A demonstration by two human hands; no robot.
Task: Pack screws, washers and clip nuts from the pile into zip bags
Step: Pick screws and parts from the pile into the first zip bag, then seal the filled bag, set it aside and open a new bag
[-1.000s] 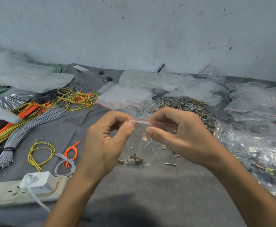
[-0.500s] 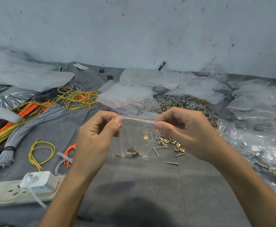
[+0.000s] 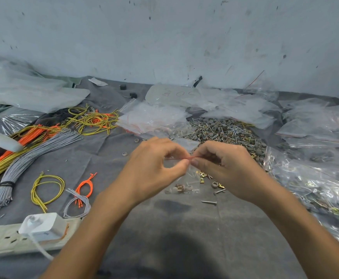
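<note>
A small clear zip bag (image 3: 185,181) with a red zip line hangs in front of me, with a few washers and clip nuts in its bottom. My left hand (image 3: 154,170) and my right hand (image 3: 223,168) both pinch the bag's top edge, fingertips almost touching at the middle. Behind the hands lies the pile of screws and washers (image 3: 225,131) on the grey cloth. Some gold clip nuts (image 3: 204,176) and a loose screw (image 3: 209,202) lie just below my right hand.
Filled zip bags (image 3: 313,184) are heaped at the right. Empty bags (image 3: 152,117) lie behind the pile. Grey, orange and yellow wire bundles (image 3: 31,146) cover the left. A white power strip with a plug (image 3: 29,234) sits at the front left.
My two hands have slid towards each other along the bag's top edge, from its outer ends to its middle. The bag hangs a little further away and higher.
</note>
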